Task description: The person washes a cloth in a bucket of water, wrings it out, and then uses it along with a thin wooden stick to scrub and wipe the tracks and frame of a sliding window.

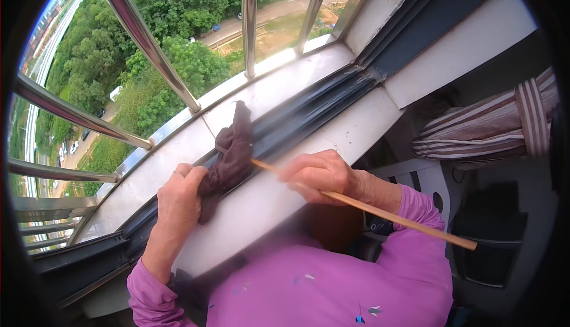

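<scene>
Purple shirt (320, 291) | right hand (323, 175) clamps stick (396, 218), long axis slants up-left to cloth (234, 156) | left hand (180, 199), nearer, grips cloth

The left hand (179, 197) holds a bunched dark brown cloth (233, 156) lying across the black window track (309, 110); the right hand (323, 174), its fingers blurred, grips 1 thin wooden stick (404, 221), the tip at the cloth's edge, the other end past the purple sleeve (420, 201); white sill (350, 124) flanks the track; beyond stand metal bars (250, 24) and green trees (172, 6); at right, striped fabric (475, 128) is gathered by a band (532, 119).
</scene>
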### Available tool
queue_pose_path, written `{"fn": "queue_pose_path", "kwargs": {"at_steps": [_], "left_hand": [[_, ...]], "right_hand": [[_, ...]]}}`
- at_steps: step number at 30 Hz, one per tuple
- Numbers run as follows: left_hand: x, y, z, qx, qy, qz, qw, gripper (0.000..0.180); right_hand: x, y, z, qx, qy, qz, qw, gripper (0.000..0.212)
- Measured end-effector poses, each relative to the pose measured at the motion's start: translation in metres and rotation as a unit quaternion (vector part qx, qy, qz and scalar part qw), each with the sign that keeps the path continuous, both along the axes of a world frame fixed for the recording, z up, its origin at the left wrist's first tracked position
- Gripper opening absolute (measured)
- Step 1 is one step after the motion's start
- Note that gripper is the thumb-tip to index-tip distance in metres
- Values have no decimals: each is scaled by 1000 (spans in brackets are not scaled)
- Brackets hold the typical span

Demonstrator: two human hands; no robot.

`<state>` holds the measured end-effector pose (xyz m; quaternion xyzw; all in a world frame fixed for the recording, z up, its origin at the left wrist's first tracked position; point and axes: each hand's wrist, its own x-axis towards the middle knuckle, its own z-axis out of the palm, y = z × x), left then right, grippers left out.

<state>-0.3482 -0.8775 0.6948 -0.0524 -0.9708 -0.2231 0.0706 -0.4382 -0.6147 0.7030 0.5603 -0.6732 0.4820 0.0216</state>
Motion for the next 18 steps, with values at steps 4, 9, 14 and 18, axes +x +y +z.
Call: {"fn": "queue_pose_path", "kwargs": {"at_steps": [4,9,14,18], "left_hand": [[-17,26,18,84,19,-88,992,34],[-59,70,27,206,11,-174,963,37],[-109,111,10,266,37,-229,936,37],[-155,147,-8,227,30,-218,949,34]], "right_hand": [[13,20,8,29,180,-78,980,11],[-4,64,14,86,194,-200,957,15],[-37,106,14,127,272,-307,903,16],[-70,122,18,172,270,-347,881,17]]}}
